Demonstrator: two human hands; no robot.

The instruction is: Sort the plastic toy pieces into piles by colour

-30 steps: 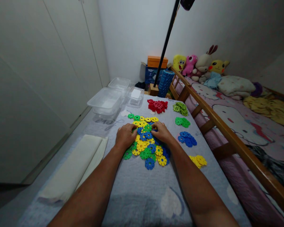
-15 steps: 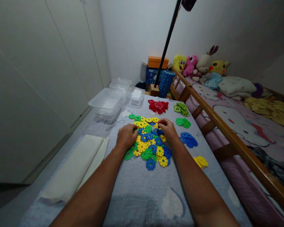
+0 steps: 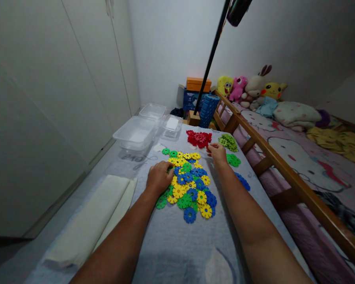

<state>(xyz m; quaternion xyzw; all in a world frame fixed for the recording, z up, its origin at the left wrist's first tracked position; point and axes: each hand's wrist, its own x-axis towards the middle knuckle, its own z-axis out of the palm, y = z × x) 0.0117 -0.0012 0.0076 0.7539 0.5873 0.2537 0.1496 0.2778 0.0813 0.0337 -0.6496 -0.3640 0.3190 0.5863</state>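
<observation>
Left hand (image 3: pixel 159 178) curls against yellow-blue-green plastic flower discs (image 3: pixel 179 191) mid-frame. Right hand (image 3: pixel 216 154) half-pinched beside red plastic snowflakes (image 3: pixel 198 139). Can't tell what either holds.

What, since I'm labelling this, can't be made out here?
In the head view:
What, if anything, the right hand holds: too small.
What lies under the left hand: covered by it.
Lower layers of the mixed pile: hidden by its top layer.
Part of the blue pile: behind the right forearm.
Top of the black pole: cut by the upper edge.
</observation>
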